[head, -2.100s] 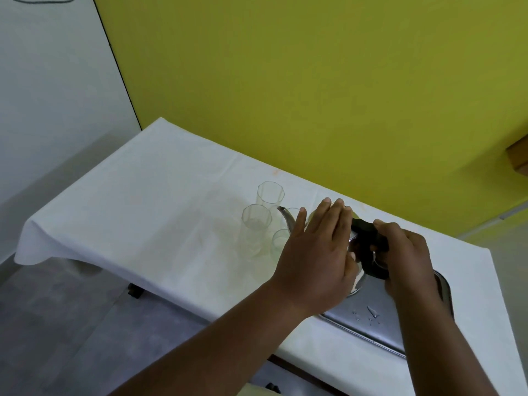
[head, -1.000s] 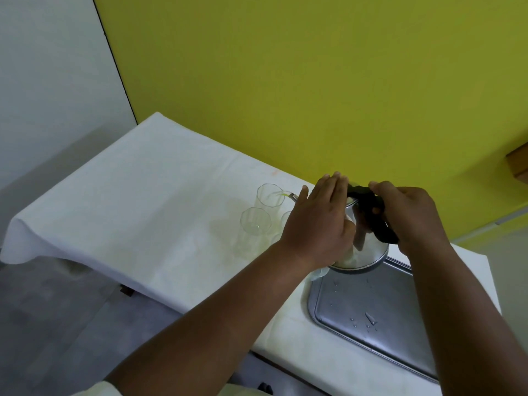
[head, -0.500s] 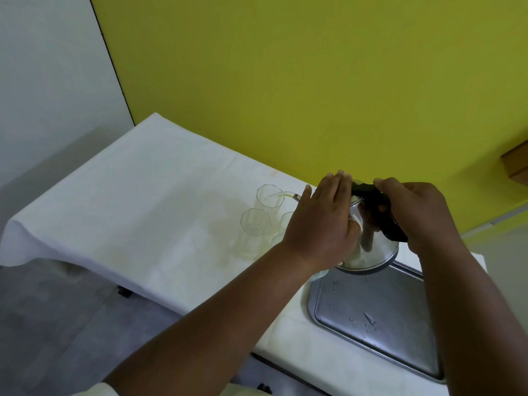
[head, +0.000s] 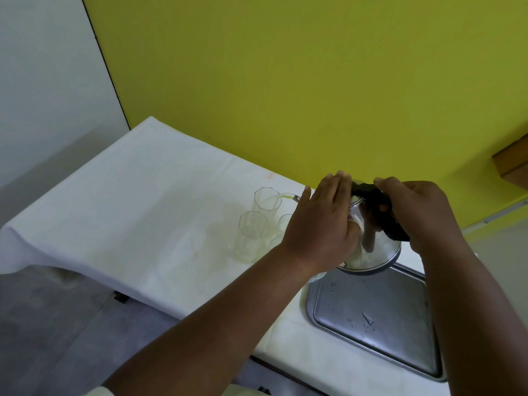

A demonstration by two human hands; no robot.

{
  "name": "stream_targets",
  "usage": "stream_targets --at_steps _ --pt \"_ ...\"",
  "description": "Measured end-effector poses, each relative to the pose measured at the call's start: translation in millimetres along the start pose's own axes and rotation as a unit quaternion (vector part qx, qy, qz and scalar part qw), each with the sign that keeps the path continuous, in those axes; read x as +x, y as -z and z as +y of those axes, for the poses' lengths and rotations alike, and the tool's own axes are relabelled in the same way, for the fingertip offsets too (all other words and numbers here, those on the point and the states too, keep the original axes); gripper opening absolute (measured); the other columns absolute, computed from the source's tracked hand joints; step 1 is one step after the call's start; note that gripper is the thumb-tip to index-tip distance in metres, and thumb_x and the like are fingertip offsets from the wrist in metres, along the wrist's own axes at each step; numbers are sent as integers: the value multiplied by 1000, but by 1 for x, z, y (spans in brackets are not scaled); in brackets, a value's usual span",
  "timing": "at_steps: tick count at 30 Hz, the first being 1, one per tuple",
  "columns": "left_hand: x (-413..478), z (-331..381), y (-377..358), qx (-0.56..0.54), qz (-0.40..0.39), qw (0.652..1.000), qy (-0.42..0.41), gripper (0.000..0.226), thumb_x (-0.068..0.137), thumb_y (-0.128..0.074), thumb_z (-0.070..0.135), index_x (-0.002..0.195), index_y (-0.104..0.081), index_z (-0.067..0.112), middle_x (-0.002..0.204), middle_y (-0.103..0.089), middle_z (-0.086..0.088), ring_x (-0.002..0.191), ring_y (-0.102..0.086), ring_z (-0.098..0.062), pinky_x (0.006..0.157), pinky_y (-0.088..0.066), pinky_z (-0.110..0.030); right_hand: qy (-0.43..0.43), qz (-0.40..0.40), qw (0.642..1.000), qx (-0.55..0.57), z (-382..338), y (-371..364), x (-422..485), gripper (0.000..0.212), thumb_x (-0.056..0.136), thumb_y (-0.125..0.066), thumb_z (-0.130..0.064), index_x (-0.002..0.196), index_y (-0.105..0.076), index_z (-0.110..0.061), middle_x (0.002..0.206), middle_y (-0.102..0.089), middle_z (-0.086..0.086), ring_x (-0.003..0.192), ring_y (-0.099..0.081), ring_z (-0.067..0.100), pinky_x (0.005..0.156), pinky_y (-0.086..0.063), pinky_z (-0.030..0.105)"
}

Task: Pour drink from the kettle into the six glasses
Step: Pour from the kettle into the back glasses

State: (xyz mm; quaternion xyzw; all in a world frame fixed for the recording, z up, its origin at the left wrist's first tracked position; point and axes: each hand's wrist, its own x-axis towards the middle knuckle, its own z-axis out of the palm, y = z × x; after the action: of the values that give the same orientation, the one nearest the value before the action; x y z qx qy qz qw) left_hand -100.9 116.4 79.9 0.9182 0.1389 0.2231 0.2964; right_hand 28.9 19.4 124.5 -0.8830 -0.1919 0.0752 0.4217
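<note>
A shiny steel kettle [head: 374, 252] is lifted and tipped to the left. My right hand [head: 414, 212] grips its black handle. My left hand [head: 323, 224] lies flat against the kettle's lid and side. A thin yellowish stream runs from the spout [head: 295, 198] into the far clear glass [head: 267, 201]. A second clear glass [head: 253, 235] stands nearer, with a little pale liquid at its bottom. More glasses [head: 284, 221] stand behind my left hand, mostly hidden.
A steel tray [head: 371, 318] with water drops lies on the table's right side under the kettle. A white cloth [head: 128, 210] covers the table and carries faint yellow stains. The yellow wall stands close behind. The table's front edge drops to a grey floor.
Both hands have lifted the kettle off the tray and tilted it further left. A stream now runs from the spout into the far glass.
</note>
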Motion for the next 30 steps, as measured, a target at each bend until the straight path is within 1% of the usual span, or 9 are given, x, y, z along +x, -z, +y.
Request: stream_targets --at_steps 2,5,9,14,21,24,28,30 --pt "0 0 0 -1 -3 1000 1 66 89 -47 18 149 -25 2 158 -27 -14 147 -21 -28 116 -25 -52 0 -2 1000 -1 0 0 0 57 70 -62 -56 64 -67 0 34 -51 -4 48 -50 27 59 -44 40" --pt "0 0 1 1 -5 1000 -1 66 89 -47 18 149 -25 1 158 -27 -14 147 -21 -27 116 -25 -52 -3 -3 1000 5 -1 1 -1 53 69 -62 -57 59 -67 -5 34 -52 -3 48 -50 27 60 -44 41" --pt "-1 1 2 4 -8 1000 -3 66 89 -47 18 149 -24 1 158 -27 -14 147 -21 -27 115 -25 -52 -2 -4 1000 4 -1 2 -2 54 70 -62 -56 61 -68 -3 34 -52 -3 48 -49 28 59 -43 42" --pt "-1 3 2 1 -7 1000 -5 66 89 -47 17 149 -24 1 158 -27 -14 147 -21 -27 115 -26 -53 -1 -2 1000 1 -3 5 -3 49 71 -62 -55 58 -66 -8 34 -53 -3 49 -51 29 60 -45 42" --pt "-1 5 3 -4 -5 1000 -7 67 89 -47 17 149 -24 1 158 -27 -14 147 -21 -27 115 -25 -53 8 0 1000 -10 -4 7 -4 56 68 -60 -59 61 -68 -4 38 -56 1 51 -54 30 61 -47 43" --pt "-1 5 4 -2 -4 1000 -8 67 89 -47 18 149 -24 1 158 -27 -15 147 -21 -27 115 -26 -53 13 3 1000 -15 -5 7 -4 60 66 -59 -60 64 -68 -1 47 -58 8 52 -54 30 61 -47 44" --pt "-1 6 4 -1 -2 1000 -7 67 89 -47 17 149 -24 1 158 -27 -14 147 -21 -27 115 -25 -53 11 3 1000 -9 -6 8 -4 62 65 -60 -61 63 -68 0 39 -54 0 52 -53 29 61 -46 44" --pt "-2 6 5 -2 -1 1000 -7 67 89 -47 17 149 -24 1 158 -26 -14 147 -21 -26 116 -25 -53 12 3 1000 -10 -6 8 -4 61 67 -61 -59 63 -66 1 38 -52 -1 51 -52 28 61 -45 43"
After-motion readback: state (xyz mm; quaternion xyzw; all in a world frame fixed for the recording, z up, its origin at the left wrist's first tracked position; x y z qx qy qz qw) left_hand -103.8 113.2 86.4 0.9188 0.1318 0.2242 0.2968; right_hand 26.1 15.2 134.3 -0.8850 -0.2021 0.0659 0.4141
